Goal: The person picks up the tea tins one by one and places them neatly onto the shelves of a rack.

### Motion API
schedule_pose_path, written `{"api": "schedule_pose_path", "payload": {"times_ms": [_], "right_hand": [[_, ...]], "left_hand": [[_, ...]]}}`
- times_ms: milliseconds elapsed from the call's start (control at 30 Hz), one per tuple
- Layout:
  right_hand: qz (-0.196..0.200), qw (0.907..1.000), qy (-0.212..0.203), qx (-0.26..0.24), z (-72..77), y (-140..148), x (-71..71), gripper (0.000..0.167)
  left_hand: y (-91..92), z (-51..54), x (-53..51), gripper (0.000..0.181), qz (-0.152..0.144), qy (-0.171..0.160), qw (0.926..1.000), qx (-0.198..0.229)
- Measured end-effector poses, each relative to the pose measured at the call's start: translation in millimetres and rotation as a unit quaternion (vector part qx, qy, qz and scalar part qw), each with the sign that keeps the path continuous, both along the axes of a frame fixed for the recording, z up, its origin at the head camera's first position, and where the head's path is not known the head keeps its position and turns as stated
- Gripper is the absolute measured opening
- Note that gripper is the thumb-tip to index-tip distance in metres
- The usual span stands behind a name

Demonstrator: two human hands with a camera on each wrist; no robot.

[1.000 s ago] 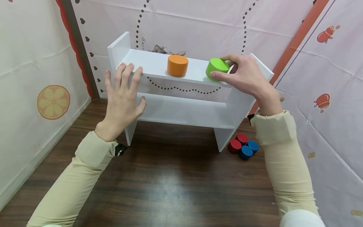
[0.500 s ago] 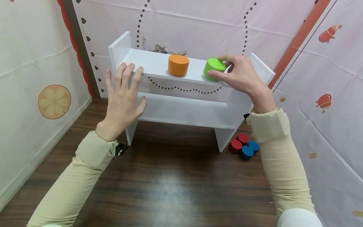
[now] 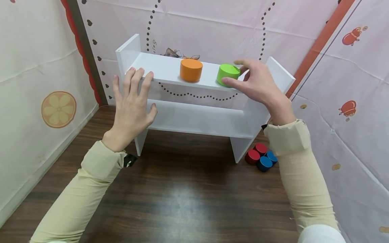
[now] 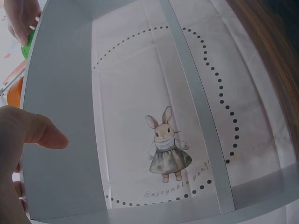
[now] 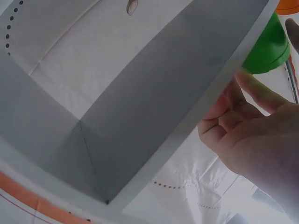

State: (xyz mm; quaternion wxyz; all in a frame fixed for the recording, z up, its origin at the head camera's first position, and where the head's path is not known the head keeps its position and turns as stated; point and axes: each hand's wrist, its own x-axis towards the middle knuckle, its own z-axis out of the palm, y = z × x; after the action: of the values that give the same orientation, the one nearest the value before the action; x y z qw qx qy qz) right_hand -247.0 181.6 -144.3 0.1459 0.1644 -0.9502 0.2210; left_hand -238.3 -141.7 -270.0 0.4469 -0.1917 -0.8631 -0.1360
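A green round tin (image 3: 226, 75) stands on the top board of a white shelf (image 3: 194, 116), right of an orange round tin (image 3: 190, 71). My right hand (image 3: 258, 81) is around the right side of the green tin, thumb across its front and index finger raised above its rear edge. In the right wrist view, the fingers lie close beside the green tin (image 5: 270, 49); exact contact is hard to tell. My left hand (image 3: 130, 104) has its fingers spread, tips at the front edge of the top board on the left. Nothing is in it.
Two red tins (image 3: 252, 156) and two blue tins (image 3: 264, 163) stand together on the dark wood floor (image 3: 182, 195), right of the shelf. Upright side panels (image 3: 129, 50) bound the top board. Printed cloth walls (image 3: 206, 27) enclose the space.
The green tin has shifted slightly left and settled level on the top board. My right hand followed left, and its index finger has come off the tin's top. My left hand stays put.
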Motion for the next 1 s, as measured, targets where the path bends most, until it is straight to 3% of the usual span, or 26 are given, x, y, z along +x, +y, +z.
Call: {"api": "schedule_pose_path", "payload": {"times_ms": [133,267,400,533,700,1000], "right_hand": [[-0.021,0.9994,0.018,-0.018,-2.8,10,11.9,0.07],[-0.023,0.9967,0.067,-0.04,-11.0,25,25.1,0.058],[-0.027,0.9905,0.12,-0.06,-24.8,43,37.1,0.046],[-0.038,0.9863,0.143,-0.073,-43.3,65,46.5,0.038],[-0.061,0.9862,0.138,-0.069,-69.3,93,55.9,0.032],[-0.124,0.9883,0.079,-0.039,-120.8,145,61.9,0.034]], "left_hand": [[0.7,-0.3,0.1,0.086,0.0,0.001,1.0,0.0],[1.1,-0.6,0.3,0.086,0.002,0.002,1.0,0.0],[0.3,-0.5,0.6,0.086,0.006,0.0,1.0,0.001],[-0.2,-0.4,0.6,0.087,0.007,-0.004,1.0,0.001],[-0.4,-0.4,0.1,0.086,0.009,-0.003,1.0,-0.003],[0.3,0.3,-0.3,0.084,0.019,-0.005,0.9998,-0.011]]}}
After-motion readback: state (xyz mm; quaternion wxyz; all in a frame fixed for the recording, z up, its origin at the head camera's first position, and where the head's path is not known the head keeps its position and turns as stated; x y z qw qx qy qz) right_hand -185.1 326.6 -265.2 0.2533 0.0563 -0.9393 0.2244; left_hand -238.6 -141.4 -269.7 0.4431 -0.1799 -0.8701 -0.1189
